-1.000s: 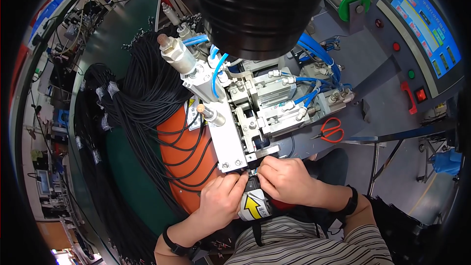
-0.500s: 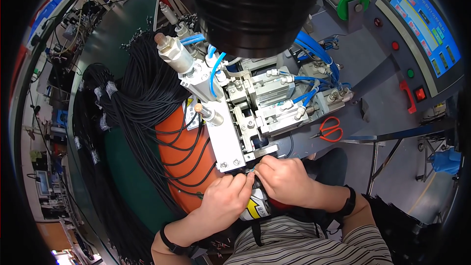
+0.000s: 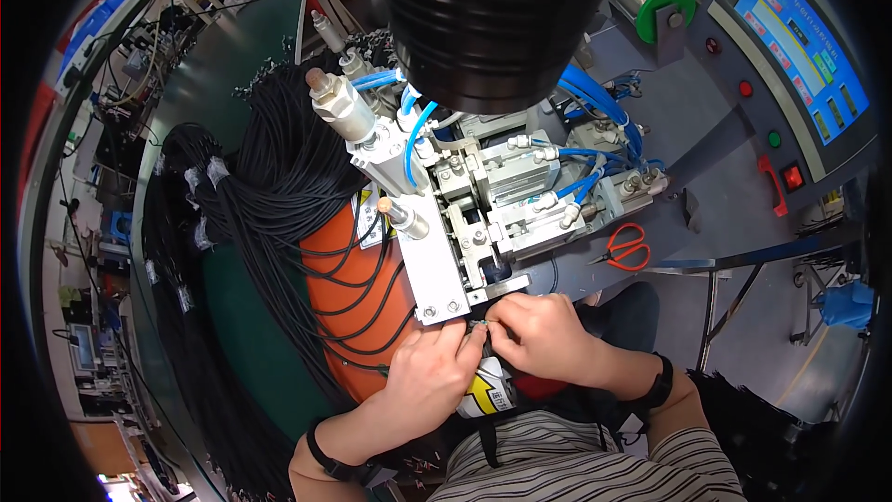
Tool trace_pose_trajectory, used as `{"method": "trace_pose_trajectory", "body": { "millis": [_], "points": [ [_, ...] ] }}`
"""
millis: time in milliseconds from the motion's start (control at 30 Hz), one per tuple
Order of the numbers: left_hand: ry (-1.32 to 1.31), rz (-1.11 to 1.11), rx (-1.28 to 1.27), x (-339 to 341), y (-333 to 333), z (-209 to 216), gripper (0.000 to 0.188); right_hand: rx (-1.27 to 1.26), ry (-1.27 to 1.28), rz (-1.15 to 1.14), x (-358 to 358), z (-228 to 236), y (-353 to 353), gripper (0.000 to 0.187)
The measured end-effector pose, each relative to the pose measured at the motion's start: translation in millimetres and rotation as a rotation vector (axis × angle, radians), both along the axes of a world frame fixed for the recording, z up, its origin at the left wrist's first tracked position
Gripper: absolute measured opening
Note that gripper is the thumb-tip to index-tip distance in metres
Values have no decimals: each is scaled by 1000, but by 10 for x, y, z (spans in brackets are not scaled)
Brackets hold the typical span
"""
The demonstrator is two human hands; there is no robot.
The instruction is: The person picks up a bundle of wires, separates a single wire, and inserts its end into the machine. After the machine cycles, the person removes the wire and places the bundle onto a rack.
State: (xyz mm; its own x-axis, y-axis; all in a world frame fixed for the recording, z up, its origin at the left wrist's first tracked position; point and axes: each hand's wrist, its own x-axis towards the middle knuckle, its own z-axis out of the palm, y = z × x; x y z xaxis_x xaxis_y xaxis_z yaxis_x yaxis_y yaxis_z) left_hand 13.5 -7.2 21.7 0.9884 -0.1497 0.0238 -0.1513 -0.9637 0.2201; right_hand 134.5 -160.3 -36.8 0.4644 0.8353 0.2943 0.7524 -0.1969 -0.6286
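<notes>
My left hand and my right hand meet in front of the machine's near edge, both with fingers pinched. Between the fingertips shows a bit of thin light-coloured wires, the end of a black cable. The cable's body is mostly hidden by my left hand, and black cables run toward that hand over an orange surface. Just beyond my fingers is the white metal block of a pneumatic machine with blue air hoses.
A thick bundle of black cables lies at the left. Red-handled scissors rest right of the machine. A black cylinder hangs over the top. A control panel with a screen and a green-flanged spool stand at the right.
Both hands stay pinched at the same spot, their fingertips shifted slightly. The machine sits a little further right in the picture.
</notes>
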Motion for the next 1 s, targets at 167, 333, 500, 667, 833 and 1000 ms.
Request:
{"method": "trace_pose_trajectory", "body": {
  "millis": [167, 333, 500, 667, 833, 1000],
  "points": [
    [-122, 84, -143, -220, 179, -187, 38, 116, 619, -8, 62, -191, -69, 12],
    [-160, 145, -37, -434, 291, -200, 58, 263, 279, -21, -128, -132, -69, 11],
    [-321, 463, 188, -578, 489, -39, 70, 276, 338, 553, -786, 40, -176, 20],
    [-424, 886, -424, -1069, 992, -458, 72, 133, 482, 752, -1135, -132, 64, 34],
    [-24, 974, -1325, -1408, 1186, -328, 58, 205, 633, 709, -1241, -65, 241, 47],
    [-93, 849, -1784, -1256, 589, 194, 45, 253, 1056, 642, -1434, 7, 360, 49]
  ]
}}
